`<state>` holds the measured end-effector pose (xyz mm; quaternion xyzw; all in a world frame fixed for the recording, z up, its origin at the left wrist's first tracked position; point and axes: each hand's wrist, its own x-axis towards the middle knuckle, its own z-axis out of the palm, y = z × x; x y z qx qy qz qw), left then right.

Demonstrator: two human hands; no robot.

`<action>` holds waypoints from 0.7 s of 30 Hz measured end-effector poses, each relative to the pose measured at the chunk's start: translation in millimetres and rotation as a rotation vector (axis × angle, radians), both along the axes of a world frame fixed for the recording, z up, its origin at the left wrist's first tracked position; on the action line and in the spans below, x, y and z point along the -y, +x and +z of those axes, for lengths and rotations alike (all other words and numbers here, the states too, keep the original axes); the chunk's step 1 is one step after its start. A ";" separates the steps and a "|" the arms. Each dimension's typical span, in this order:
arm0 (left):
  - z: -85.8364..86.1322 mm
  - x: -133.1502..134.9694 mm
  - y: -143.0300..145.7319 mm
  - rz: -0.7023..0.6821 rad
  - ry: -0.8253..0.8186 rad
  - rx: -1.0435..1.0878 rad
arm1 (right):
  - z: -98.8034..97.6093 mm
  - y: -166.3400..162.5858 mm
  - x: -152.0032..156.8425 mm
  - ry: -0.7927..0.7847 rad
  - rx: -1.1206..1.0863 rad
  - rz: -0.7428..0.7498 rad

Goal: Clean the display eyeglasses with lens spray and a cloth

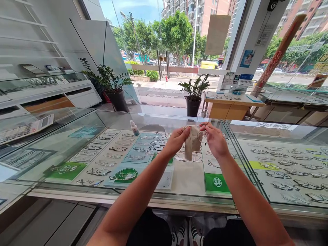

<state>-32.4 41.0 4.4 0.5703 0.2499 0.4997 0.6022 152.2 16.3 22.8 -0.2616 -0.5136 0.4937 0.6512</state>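
My left hand (178, 138) is closed, pinching a beige cleaning cloth (189, 150) that hangs down from the fingers. Just right of it, my right hand (215, 139) grips a pair of thin-rimmed round glasses (203, 116) near the middle, held on end with one lens above the fingers and the other below. The cloth's right edge reaches the lower lens, though whether it touches the glass I cannot tell. Both hands are above the glass top of a display counter. A small spray bottle (134, 128) stands on the counter to the left.
Rows of eyeglass frames (284, 172) lie under the counter glass, with green branded cards (217, 183) among them. Two potted plants (194, 94) (116, 90) stand beyond the counter near the window. A newspaper-like printed sheet (38, 126) lies at the left.
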 end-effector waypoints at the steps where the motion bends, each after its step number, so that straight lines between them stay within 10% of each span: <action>1: 0.1 2.2 0.4 -0.030 0.003 -0.015 | -0.6 -0.7 -0.2 -0.009 0.005 0.012; 21: -4.0 15.8 11.3 -0.068 -0.135 0.040 | -18.1 -10.6 -0.3 -0.062 0.153 0.094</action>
